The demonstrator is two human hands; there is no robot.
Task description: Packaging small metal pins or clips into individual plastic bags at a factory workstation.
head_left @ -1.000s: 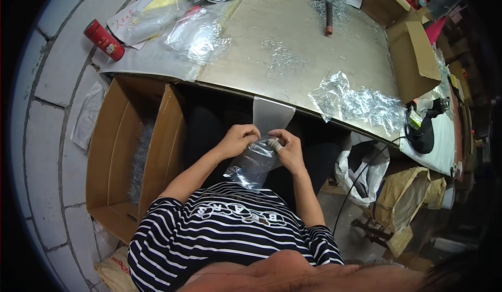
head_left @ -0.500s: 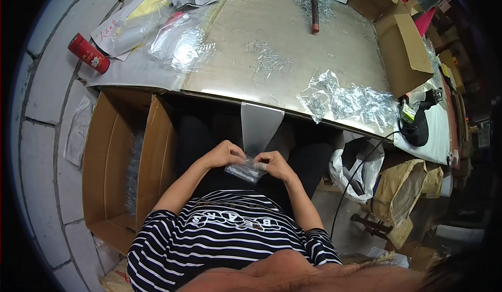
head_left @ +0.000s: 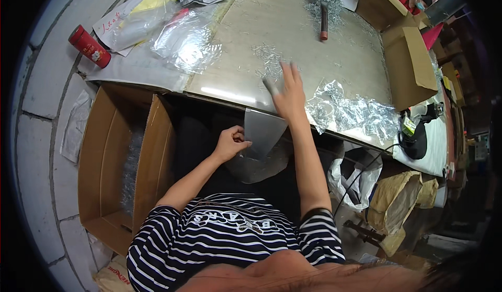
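My right hand (head_left: 288,96) reaches over the table's front edge with its fingers stretched and slightly blurred. A dark wrap shows on one of its digits. Just beyond its fingertips lies a loose scatter of thin metal pins (head_left: 267,56). My left hand (head_left: 231,143) hovers above my lap, fingers curled and thumb close to them; nothing shows between them. Beside it a grey tapered chute (head_left: 264,132) hangs from the table edge. Below the chute is a pale grey rounded shape (head_left: 256,167) that I cannot make out.
On the metal-topped table (head_left: 238,46) lie a dark-handled tool (head_left: 324,23) in a heap of pins, clear plastic bags (head_left: 355,106) and a cardboard box (head_left: 413,64). A red canister (head_left: 90,46) stands at left. An open carton (head_left: 107,156) sits beside my left arm.
My right hand has left the small clear bag both hands held and moved up over the table. My left hand stays low; the bag no longer shows in it.
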